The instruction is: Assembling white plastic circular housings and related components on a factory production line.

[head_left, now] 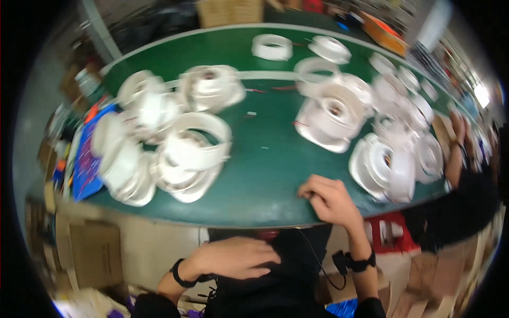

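Observation:
My left hand (233, 258) is held flat over my lap, below the table's front edge. Its fingers are stretched out and it holds nothing. On the front edge of the green table (254, 180) rests my right hand (333, 200), fingers curled in, with nothing showing in them. Nearest to it, on the right, lies a group of white round plastic housings (377, 164). Behind that hand stands another white housing (335, 114) with a square base and a coil-like centre. Across the left side, several white housings and a loose white ring (199, 140) are stacked. Motion blurs the parts.
A blue tray (87, 159) sits at the table's left end. White rings (272, 47) lie on the far strip. At the right, another person's arm (456, 159) reaches to the table. Cardboard boxes (95, 254) and a red bag (392, 233) are below. Thin red wires (283, 88) trail on the table.

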Tool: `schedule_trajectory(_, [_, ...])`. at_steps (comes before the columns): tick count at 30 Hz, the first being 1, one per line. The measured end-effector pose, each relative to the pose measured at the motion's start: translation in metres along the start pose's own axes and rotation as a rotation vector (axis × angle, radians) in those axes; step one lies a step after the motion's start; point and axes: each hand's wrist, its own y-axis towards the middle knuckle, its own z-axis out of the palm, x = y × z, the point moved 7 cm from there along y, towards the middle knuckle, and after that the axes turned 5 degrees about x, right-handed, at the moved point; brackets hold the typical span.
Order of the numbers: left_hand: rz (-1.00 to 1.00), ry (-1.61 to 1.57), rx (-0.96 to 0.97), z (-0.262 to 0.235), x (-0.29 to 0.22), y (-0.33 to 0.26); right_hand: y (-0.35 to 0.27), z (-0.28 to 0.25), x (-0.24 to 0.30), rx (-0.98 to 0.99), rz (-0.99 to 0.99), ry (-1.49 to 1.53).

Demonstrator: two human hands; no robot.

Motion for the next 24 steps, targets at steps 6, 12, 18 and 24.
schedule_trajectory(6, [-0.097, 0.605, -1.266, -0.102, -0.043, -0.111, -0.004, 0.002, 0.002, 0.019, 0.032, -0.024])
schedule_trajectory(12, [-0.495, 0.873, -1.401, -0.133, -0.02, -0.132, 0.0, 0.013, 0.008, 0.023, -0.043, -0.183])
schedule_trajectory(18, [-0.401, 0.843, -1.171, -0.141, 0.004, -0.084, -0.001, 0.007, 0.01, 0.069, -0.08, -0.058])
schedule_trajectory(24, [-0.181, 0.728, -1.135, -0.154, -0.02, -0.048, 0.002, -0.036, 0.06, -0.107, -0.298, 0.064])
